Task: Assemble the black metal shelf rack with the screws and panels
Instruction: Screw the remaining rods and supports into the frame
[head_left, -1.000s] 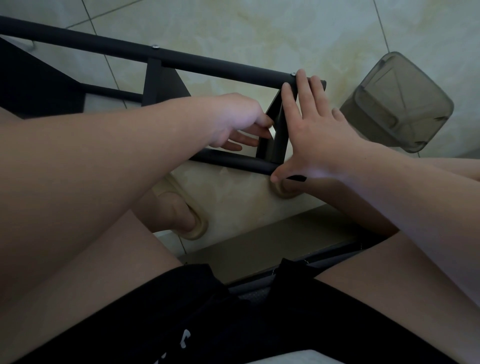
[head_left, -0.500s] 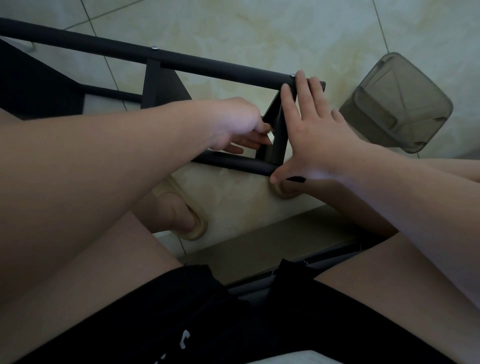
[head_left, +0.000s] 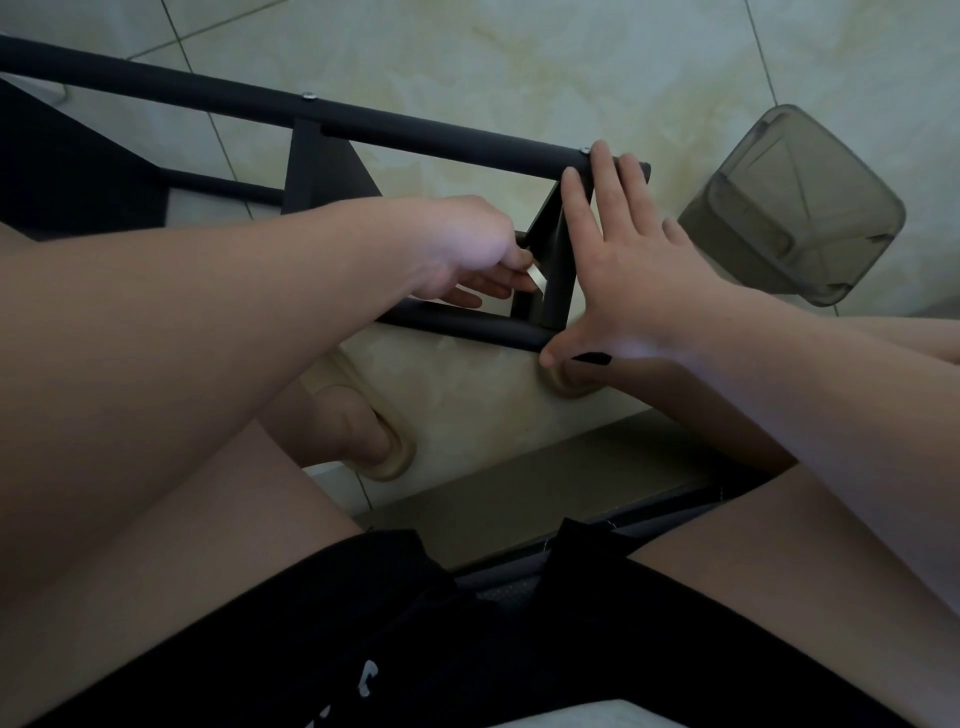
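The black metal rack lies on its side on the tiled floor, its top tube (head_left: 415, 132) running from left to right. A lower tube (head_left: 467, 325) runs below it, and an end panel (head_left: 553, 270) joins the two. My right hand (head_left: 634, 270) lies flat against that end panel, fingers straight up to the top tube by a screw head (head_left: 584, 150), thumb on the lower tube. My left hand (head_left: 467, 249) reaches inside the frame, its curled fingers pinching a small pale metal piece (head_left: 538, 278) against the panel's inner face; what the piece is cannot be made out.
A grey translucent plastic container (head_left: 795, 208) stands on the floor to the right of the rack end. A middle panel (head_left: 322, 176) with a second screw (head_left: 309, 95) sits further left. My legs and slippered foot (head_left: 363, 431) are below the rack.
My left hand has shifted slightly down and right against the end panel, its fingers working there. My right hand and the rack stay where they were.
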